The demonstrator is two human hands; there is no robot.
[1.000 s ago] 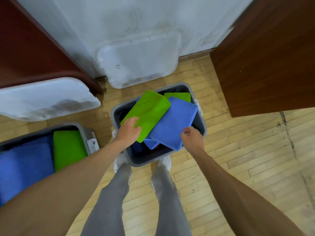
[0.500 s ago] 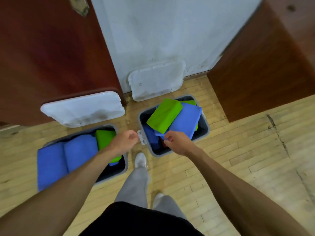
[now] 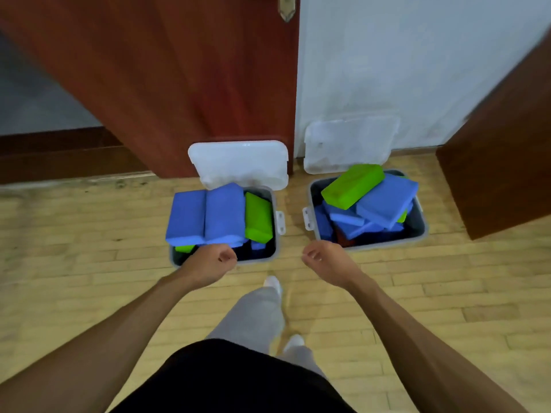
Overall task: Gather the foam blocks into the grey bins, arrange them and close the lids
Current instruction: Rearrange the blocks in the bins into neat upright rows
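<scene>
Two grey bins stand open on the wooden floor. The left bin (image 3: 276, 237) holds two blue foam blocks (image 3: 205, 216) side by side and a green block (image 3: 258, 217) on edge. In the right bin (image 3: 387, 246) a green block (image 3: 351, 184) and a blue block (image 3: 387, 204) lie tilted on a loose pile of blue blocks, sticking up above the rim. My left hand (image 3: 211, 262) hangs over the left bin's near edge, fingers loosely curled, holding nothing. My right hand (image 3: 325, 259) hangs just before the right bin's near left corner, also holding nothing.
Two translucent white lids lean upright behind the bins: the left lid (image 3: 238, 165) against a red-brown door (image 3: 179, 84), the right lid (image 3: 348, 144) against the white wall. A brown cabinet (image 3: 501, 150) stands close to the right bin. My legs (image 3: 256, 317) are between the bins.
Both hands let go of the blocks in the right bin and drew back. The view pulled away and up, so both bins and the door now show.
</scene>
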